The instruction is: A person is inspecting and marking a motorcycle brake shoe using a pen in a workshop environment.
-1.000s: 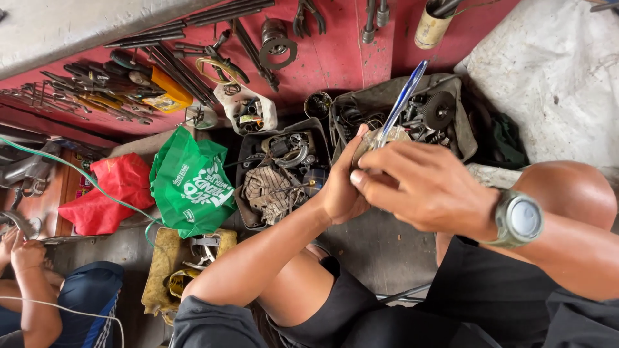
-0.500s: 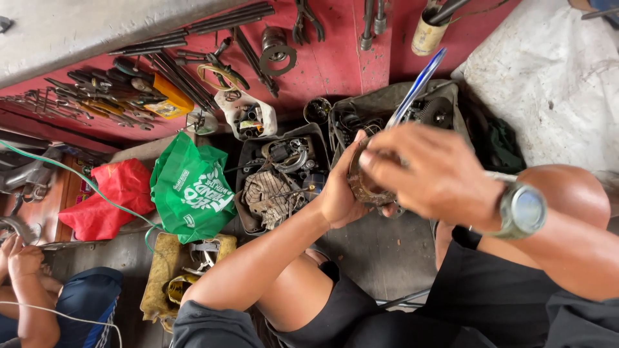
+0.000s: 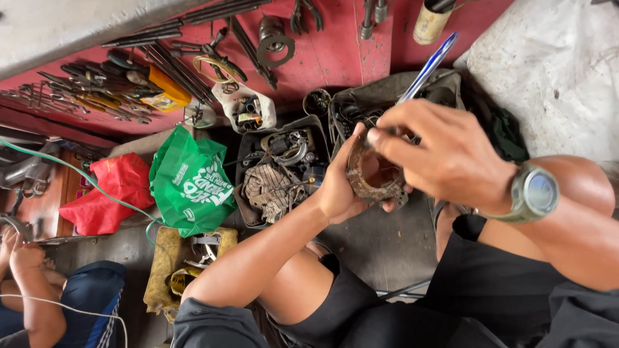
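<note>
My left hand (image 3: 340, 187) cups a rusty, round metal part (image 3: 369, 175) with a hollow centre, held in front of me above the floor. My right hand (image 3: 445, 151), with a grey wristwatch (image 3: 534, 193) on its wrist, grips a blue-and-white pen-like tool (image 3: 428, 67) and presses its fingers against the top rim of the metal part. The tool's lower end is hidden behind my fingers. My knees and black shorts fill the bottom of the view.
A black tray (image 3: 253, 212) of wires and engine parts sits left of my hands. A green bag (image 3: 190, 187) and red bag (image 3: 106, 193) lie further left. Tools hang on the red board (image 3: 322, 58). Another person's legs (image 3: 39, 296) are at bottom left.
My hands have dropped a little and tilted the metal part so its hollow inside now faces up. The pen-like tool swung slightly upright.
</note>
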